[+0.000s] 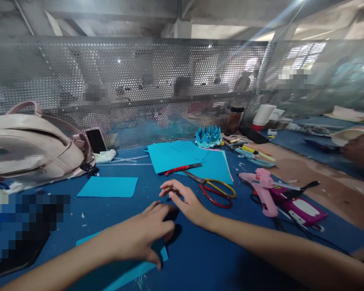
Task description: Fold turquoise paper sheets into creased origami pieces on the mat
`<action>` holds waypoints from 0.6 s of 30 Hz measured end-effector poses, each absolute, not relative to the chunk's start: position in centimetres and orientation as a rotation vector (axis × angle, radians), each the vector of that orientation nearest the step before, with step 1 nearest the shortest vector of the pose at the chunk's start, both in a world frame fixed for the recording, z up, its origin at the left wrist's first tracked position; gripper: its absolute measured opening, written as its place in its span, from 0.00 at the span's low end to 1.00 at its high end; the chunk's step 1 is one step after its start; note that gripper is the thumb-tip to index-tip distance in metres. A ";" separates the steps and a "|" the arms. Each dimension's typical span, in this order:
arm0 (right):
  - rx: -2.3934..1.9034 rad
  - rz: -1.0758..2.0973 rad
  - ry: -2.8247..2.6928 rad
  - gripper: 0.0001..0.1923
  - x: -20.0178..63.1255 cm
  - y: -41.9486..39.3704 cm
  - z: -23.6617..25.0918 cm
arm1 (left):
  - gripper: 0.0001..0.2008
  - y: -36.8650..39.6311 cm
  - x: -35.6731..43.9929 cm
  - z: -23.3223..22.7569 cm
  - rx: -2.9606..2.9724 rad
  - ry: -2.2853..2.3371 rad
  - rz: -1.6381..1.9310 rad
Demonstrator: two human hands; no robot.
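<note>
Partly hidden: blue paper (130,270) under left hand (139,238); right hand (188,202) possibly empty.

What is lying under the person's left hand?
A light blue paper sheet lies flat under the left hand on the dark blue table. Its near edge shows; the part beneath the palm and forearm is covered, so any fold there cannot be seen.
</note>
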State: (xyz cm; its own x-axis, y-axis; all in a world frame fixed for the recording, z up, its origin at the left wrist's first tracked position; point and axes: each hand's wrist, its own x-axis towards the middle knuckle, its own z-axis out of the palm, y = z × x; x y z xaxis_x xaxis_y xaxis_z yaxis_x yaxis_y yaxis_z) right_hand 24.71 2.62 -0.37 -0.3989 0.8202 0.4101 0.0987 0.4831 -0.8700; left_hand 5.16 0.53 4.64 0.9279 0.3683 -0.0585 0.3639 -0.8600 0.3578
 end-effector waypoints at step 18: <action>-0.697 0.787 -2.054 0.11 24.8 2.7 -0.6 | 0.08 0.3 3.4 7.8 2.570 0.593 0.250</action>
State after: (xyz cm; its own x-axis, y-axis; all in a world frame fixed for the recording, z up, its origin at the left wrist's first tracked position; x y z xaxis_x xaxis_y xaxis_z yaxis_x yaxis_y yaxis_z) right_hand 24.78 2.72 -0.58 -0.5192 0.7020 0.4875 0.1968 0.6533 -0.7311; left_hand 3.42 0.30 7.82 0.8891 0.4528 0.0664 0.3637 -0.7873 0.4979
